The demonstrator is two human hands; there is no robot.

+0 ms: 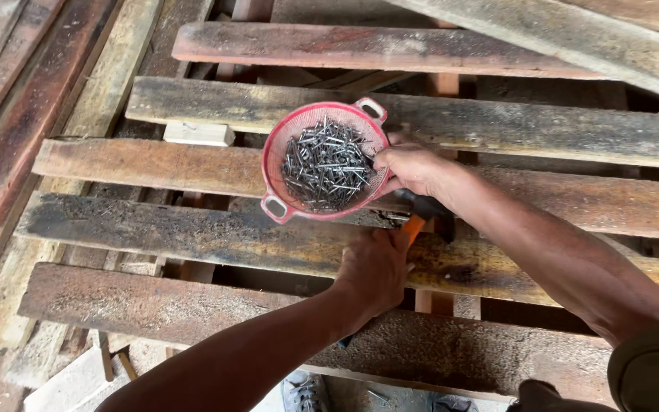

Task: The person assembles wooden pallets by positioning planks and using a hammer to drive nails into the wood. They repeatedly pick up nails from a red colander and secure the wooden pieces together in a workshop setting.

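Reaching into the red colander (pixel 276 152), right hand (pixel 409 168) pinches nails (pixel 326 164); left hand (pixel 375 271) grips an orange-handled hammer (pixel 413 225).

Left hand (pixel 375 271) fisted, knuckles up, just below red colander (pixel 272 164); forearm bare, from lower left. Right hand (pixel 409 168) at colander's right rim, fingertips inside; forearm from lower right.

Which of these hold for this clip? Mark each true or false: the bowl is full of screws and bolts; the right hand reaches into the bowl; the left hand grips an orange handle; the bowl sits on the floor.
1. False: the pink bowl holds nails.
2. True: the right hand is at the bowl's rim, fingers among the nails.
3. True: the left hand grips an orange-handled tool.
4. False: the bowl rests on wooden planks.
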